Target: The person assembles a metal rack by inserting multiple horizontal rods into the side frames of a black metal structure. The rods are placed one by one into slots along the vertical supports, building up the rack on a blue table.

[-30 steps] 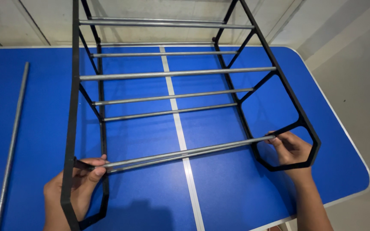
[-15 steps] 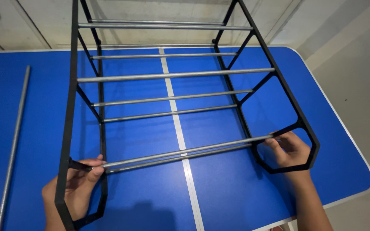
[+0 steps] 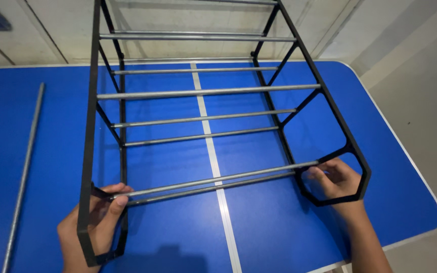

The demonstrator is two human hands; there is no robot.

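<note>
Right now a rack [image 3: 206,93] of black side frames and silvery metal rods lies tipped over on the blue table [image 3: 410,202], its long axis running away from the person, from the near edge toward the pale wall [image 3: 203,20] at the far side. Its two black frames [image 3: 88,151] are flat, matte strips bent into angular, six-sided loops at the near end, one on each side. Between them run thin, round, smooth crossbars [image 3: 208,92], all lying left to right, across the table's white centre line [image 3: 218,187].

At the near end, the left hand [image 3: 93,222] is curled around the left frame's loop, thumb and fingers pinched on the end of the nearest rod [image 3: 213,181] where it meets the frame. That rod slopes a little, lower at the left and higher at the right. The right hand [image 3: 337,179] reaches through the right frame's loop, fingertips closed on the rod's other end at its joint with the frame.

One loose rod [image 3: 24,172], grey, slim and straight, lies on the table well to the left of the rack, pointing away from the person, roughly parallel to the side frames.
</note>
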